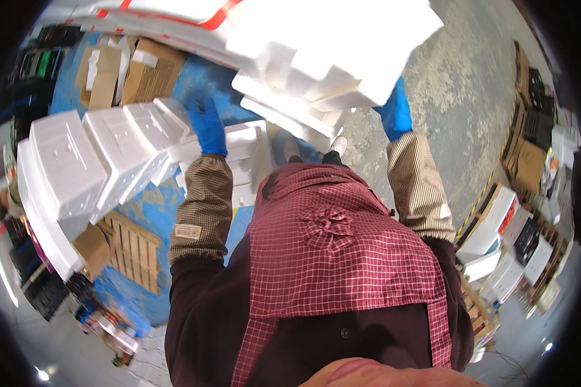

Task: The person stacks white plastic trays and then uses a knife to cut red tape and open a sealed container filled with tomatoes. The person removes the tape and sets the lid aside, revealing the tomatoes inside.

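The bulky white foam boxes [348, 58] beyond the pale shoes [339, 146] should be light, stiff but brittle, best held under opposite edges; the blue-gloved right hand [396, 113] meets their right edge, grip too hidden to tell, while the blue-gloved left hand [206, 128] spreads loosely, visibly unladen.

The white boxes [68, 164] look to be of matt, smooth-faced plastic foam, while the person's blue gloves [209, 129] seem thin, smooth and rubbery. The checked apron [342, 277] and striped sleeve covers [203, 197] are matt woven cloth; nearby are dull brown cardboard [152, 74], a slatted pallet [132, 248] of bare wood and a rough, patchily worn concrete floor [458, 97].
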Available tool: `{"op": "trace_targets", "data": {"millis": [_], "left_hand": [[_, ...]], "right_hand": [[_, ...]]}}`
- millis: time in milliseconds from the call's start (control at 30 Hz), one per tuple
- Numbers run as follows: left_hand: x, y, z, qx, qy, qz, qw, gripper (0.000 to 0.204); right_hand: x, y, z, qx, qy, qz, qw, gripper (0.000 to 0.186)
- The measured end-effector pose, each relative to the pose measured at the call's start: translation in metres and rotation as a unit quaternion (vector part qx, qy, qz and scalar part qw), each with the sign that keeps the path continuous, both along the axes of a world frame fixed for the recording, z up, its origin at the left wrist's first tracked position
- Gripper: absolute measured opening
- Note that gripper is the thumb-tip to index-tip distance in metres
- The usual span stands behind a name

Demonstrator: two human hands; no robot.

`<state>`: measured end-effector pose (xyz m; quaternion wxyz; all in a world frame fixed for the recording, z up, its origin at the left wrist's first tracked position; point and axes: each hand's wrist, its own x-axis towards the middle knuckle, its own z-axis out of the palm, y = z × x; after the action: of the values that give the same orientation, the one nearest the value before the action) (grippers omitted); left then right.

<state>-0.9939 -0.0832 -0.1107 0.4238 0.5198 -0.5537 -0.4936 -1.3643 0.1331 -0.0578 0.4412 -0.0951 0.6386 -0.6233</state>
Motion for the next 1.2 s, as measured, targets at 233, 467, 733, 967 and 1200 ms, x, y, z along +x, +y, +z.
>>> {"op": "trace_targets", "data": {"millis": [233, 467, 733, 967, 1200], "left_hand": [[0.113, 0.146, -0.107, 0.231, -0.142, -0.067, 0.96, 0.049], [0.184, 0.248, -0.133, 0.401, -0.063, 0.04, 0.913, 0.047], [0.23, 0.371, -0.127, 0.474, -0.041, 0.112, 0.873, 0.05], [0.233, 0.385, -0.117, 0.454, -0.015, 0.066, 0.889, 0.045], [0.309, 0.397, -0.119, 0.425, -0.007, 0.08, 0.902, 0.046]], "right_hand": [[0.051, 0.023, -0.035, 0.035, -0.032, -0.076, 0.996, 0.079], [0.058, 0.033, -0.08, 0.064, -0.046, -0.04, 0.996, 0.078], [0.07, 0.036, -0.135, 0.126, -0.049, -0.033, 0.99, 0.081], [0.081, 0.035, -0.116, 0.084, -0.023, -0.009, 0.996, 0.076], [0.127, 0.032, -0.129, 0.069, -0.024, -0.033, 0.997, 0.067]]}}
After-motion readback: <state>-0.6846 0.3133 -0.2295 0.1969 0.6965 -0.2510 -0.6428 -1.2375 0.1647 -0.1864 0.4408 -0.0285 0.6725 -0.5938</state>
